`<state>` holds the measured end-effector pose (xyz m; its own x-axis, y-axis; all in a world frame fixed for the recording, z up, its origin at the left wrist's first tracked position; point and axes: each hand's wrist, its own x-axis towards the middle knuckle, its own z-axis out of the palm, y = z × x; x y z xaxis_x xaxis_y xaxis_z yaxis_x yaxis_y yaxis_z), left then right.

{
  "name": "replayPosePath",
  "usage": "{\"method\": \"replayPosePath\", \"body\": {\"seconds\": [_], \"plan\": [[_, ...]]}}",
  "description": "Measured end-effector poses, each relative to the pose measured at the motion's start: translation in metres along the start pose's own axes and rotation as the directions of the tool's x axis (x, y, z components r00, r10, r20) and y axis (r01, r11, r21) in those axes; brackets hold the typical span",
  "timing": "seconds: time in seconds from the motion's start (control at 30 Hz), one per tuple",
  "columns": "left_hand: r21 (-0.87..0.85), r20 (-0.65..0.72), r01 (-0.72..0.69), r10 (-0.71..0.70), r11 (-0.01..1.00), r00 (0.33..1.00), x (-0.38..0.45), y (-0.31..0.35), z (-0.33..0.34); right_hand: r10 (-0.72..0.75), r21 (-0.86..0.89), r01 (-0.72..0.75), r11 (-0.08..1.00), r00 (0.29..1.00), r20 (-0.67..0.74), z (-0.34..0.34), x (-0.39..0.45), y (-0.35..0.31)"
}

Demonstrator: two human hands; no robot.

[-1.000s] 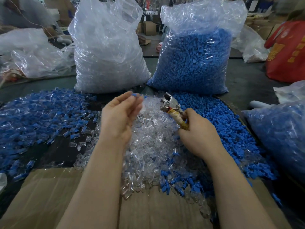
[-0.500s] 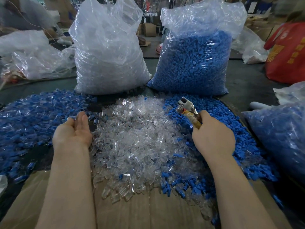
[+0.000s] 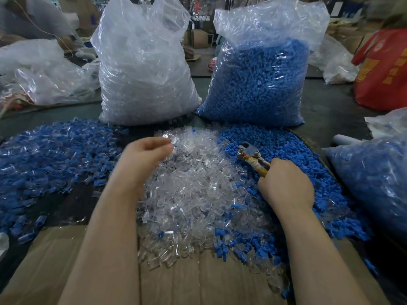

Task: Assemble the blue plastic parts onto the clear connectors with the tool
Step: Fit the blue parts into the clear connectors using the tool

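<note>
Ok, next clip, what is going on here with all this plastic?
A person sits at a table sorting small plastic parts. The right hand grips a plier-like tool over the loose blue parts. The left hand reaches with curled fingers into the pile of clear connectors; it is blurred, so whether it holds one is unclear. A pile of mixed blue and clear pieces lies at left, and two full bags stand behind.

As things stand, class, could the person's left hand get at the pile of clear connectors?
Probably yes. The left hand hangs directly over the pile of clear connectors, fingers curled, with nothing between them. The right hand holds the tool off to the side, above the loose blue parts, out of the way.
</note>
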<state>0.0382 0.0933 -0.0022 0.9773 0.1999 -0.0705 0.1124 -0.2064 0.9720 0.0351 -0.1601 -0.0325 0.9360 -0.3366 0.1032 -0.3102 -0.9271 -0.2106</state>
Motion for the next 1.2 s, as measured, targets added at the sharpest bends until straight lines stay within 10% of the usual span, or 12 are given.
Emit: {"method": "replayPosePath", "body": {"seconds": [0.13,0.5,0.97,1.2], "plan": [[0.411,0.263,-0.057,-0.058,0.91,0.963,-0.006,0.0,0.031,-0.012,0.018,0.011,1.0,0.999,0.03,0.0,0.001,0.0],[0.643,0.111,-0.165,0.122,0.748,0.986,-0.004,0.001,0.046,-0.006,0.053,0.008,0.999,0.999,-0.035,0.002,0.002,0.001],[0.625,0.067,-0.189,0.189,0.758,0.98,-0.005,0.0,0.049,-0.005,0.339,0.083,0.937,0.975,-0.224,0.004,0.008,0.0],[0.069,0.018,-0.15,0.15,0.986,0.989,-0.008,0.008,0.052,-0.014,0.477,0.106,0.872,0.981,-0.193,0.005,0.008,-0.002]]}}
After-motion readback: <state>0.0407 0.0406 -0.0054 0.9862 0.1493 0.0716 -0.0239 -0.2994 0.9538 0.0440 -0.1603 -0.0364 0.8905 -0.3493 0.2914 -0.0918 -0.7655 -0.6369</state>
